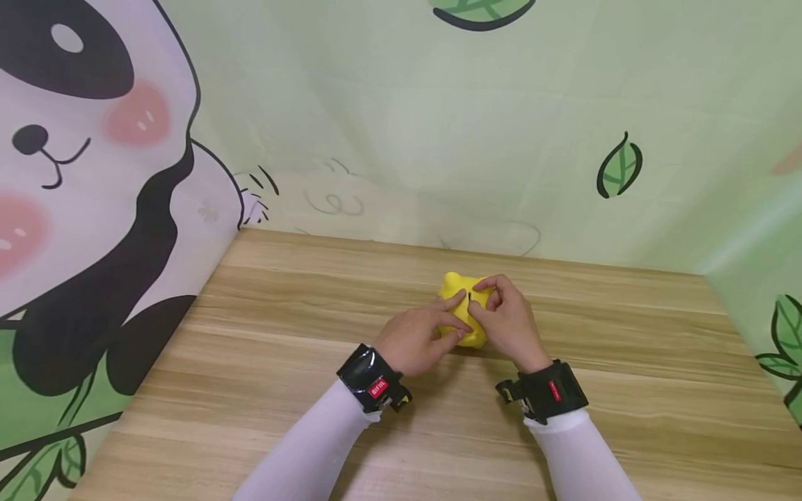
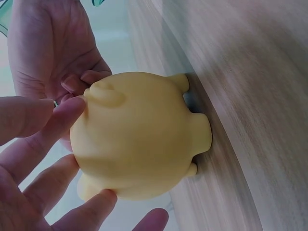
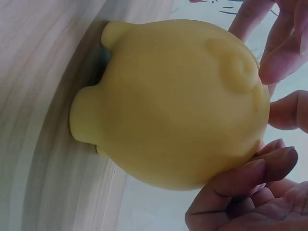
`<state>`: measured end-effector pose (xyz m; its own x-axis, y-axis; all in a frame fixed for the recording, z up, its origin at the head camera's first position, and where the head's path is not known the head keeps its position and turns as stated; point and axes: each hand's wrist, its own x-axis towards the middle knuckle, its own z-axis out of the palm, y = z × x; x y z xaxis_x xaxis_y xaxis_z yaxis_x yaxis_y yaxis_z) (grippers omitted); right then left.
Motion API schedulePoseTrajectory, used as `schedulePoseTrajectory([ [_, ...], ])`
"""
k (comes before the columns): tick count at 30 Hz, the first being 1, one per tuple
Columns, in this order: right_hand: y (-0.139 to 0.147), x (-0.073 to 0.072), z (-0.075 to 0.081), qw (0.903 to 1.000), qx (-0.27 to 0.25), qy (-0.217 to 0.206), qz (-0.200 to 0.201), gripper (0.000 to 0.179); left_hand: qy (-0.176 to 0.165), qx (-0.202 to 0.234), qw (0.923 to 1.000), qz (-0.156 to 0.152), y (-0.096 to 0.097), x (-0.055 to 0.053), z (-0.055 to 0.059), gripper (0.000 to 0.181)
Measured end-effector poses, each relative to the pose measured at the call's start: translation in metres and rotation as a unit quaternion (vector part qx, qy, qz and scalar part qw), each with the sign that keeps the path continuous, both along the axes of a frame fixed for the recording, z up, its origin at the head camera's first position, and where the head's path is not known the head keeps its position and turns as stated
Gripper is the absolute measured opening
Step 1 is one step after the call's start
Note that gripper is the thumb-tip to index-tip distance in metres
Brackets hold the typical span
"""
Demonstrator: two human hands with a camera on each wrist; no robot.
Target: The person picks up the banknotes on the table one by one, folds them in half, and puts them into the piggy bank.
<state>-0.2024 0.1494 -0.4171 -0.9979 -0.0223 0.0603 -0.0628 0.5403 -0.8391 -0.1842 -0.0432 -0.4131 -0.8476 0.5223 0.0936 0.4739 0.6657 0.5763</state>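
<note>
A yellow piggy bank (image 1: 462, 284) stands on its short feet on the wooden table, a dark slot (image 1: 470, 297) showing in its top. My left hand (image 1: 415, 339) rests on it from the left, its fingers spread and fairly straight; in the left wrist view several fingertips (image 2: 107, 193) touch the rounded body. From the right, my right hand (image 1: 510, 321) touches the top, with thumb and forefinger close beside the slot. Its other fingers are curled against the bank's side in the right wrist view. Whether anything small lies between its fingertips is hidden.
The wooden table (image 1: 301, 292) runs back to a pale green printed backdrop (image 1: 388, 125). A large panda (image 1: 81, 139) is printed on the left side. Black straps (image 1: 551, 391) circle both wrists over white sleeves.
</note>
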Motion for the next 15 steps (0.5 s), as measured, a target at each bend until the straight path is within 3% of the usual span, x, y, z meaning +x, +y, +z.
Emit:
schedulePoseTrajectory([
  [4, 0.003, 0.000, 0.001, 0.9999, -0.005, -0.006, 0.009, 0.028, -0.007, 0.008, 0.9999, -0.001, 0.000, -0.001, 0.000, 0.027],
  [9, 0.008, 0.001, 0.004, 0.9996, -0.022, -0.013, 0.015, 0.029, -0.014, 0.048, 0.9987, 0.003, 0.000, -0.004, -0.001, 0.028],
  [15, 0.013, 0.005, 0.005, 0.9992, -0.031, -0.016, 0.018, 0.032, -0.014, 0.084, 0.9956, 0.041, -0.002, -0.008, 0.000, 0.031],
])
